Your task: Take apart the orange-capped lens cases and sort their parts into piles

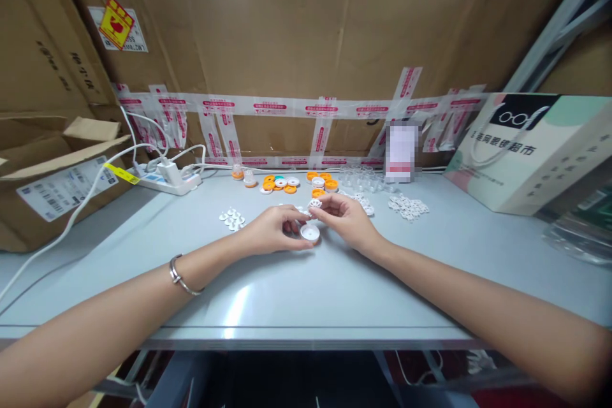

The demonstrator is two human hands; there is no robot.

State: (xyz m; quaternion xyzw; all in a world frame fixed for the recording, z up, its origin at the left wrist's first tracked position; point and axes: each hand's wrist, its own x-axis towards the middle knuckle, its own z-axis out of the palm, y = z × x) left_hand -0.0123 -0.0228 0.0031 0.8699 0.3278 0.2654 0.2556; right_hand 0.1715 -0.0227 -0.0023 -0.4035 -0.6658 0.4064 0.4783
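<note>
Between the thumb and fingers of my left hand is a round white plastic cup, its hollow side facing up, just above or on the table. My right hand pinches a small white openwork plastic piece a little behind the cup. Beyond my hands lie orange rings and caps, and orange, white and green discs. Small white stemmed parts are spread left of my left hand. A pile of white openwork pieces lies to the right, and clear plastic domes stand behind.
Two clear-topped orange capsules stand at the back. A power strip with white cables is at the left, beside an open cardboard box. A printed box and a clear plastic package stand at the right.
</note>
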